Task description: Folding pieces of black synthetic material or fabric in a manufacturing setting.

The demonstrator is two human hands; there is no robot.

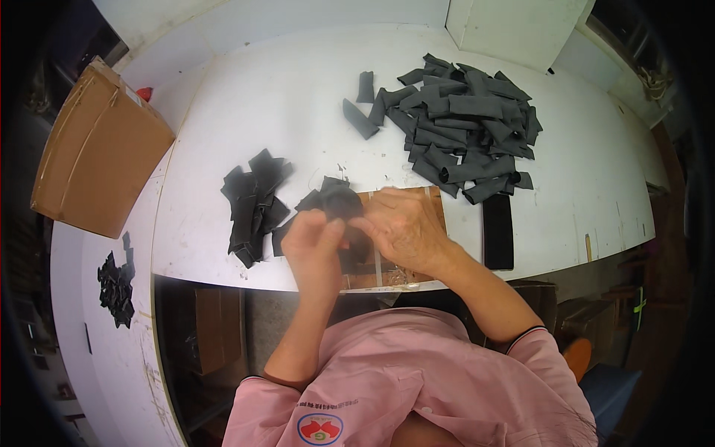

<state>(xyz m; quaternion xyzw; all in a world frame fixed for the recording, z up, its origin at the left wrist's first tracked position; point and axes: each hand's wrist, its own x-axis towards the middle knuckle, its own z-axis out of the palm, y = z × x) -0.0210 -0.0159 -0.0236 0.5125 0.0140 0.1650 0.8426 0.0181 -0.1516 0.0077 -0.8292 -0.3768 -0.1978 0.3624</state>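
Note:
Both my hands meet over a brown board (436, 203) at the near edge of the white table (283, 112). My left hand (313, 242) and my right hand (398, 223) together pinch a small black fabric piece (337, 197), fingers closed on it. A loose stack of folded black pieces (253, 205) lies just left of my left hand. A large heap of grey-black fabric strips (465, 119) sits further back to the right.
A flat black strip (498, 231) lies right of the board. A cardboard box (97, 153) stands at the left, with small black pieces (117, 283) on the side table below it. A white box (514, 30) stands at the back.

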